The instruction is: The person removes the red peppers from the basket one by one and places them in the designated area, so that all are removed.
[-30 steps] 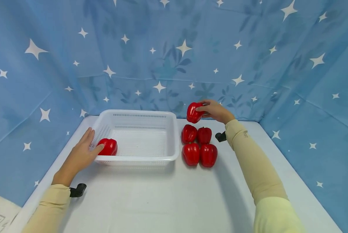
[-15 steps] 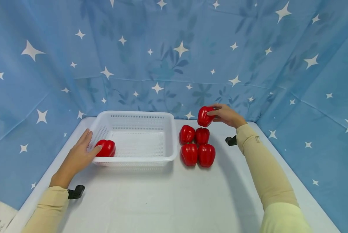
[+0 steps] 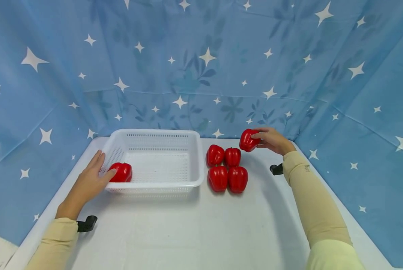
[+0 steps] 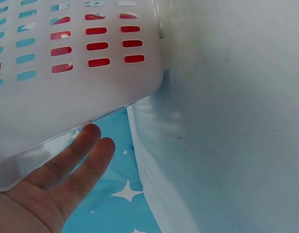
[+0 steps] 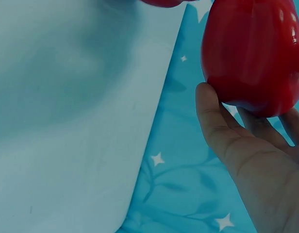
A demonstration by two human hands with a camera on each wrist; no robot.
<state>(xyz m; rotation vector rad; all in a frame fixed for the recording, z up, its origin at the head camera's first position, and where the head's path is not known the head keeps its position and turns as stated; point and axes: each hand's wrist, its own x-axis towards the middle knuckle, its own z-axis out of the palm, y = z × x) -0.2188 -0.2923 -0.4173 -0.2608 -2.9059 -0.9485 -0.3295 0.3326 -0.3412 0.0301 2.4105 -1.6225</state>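
Note:
My right hand (image 3: 271, 140) holds a glossy red bell pepper (image 3: 249, 140) above the back right of the table, fingers and thumb around one end of it. In the right wrist view, that pepper (image 5: 254, 53) rests between the thumb and fingers. My left hand (image 3: 88, 181) lies at the near left corner of a white plastic basket (image 3: 188, 184), thumb over the rim beside a second red pepper (image 3: 122, 172) inside. The left wrist view shows two straight fingers (image 4: 91, 162) along the outside of the basket (image 4: 91, 92), the thumb hidden; red shows through its slots.
Several more red peppers (image 3: 227, 179) sit in two close rows just right of the basket. The white table (image 3: 174, 232) ends at a blue star-patterned curtain (image 3: 174, 67) behind and at both sides. A dark wrist camera (image 3: 276, 169) juts from the right sleeve.
My right hand has carried its pepper to the right and lower, from above the back row to beside it. The left hand stays at the basket corner, and the view shifts slightly.

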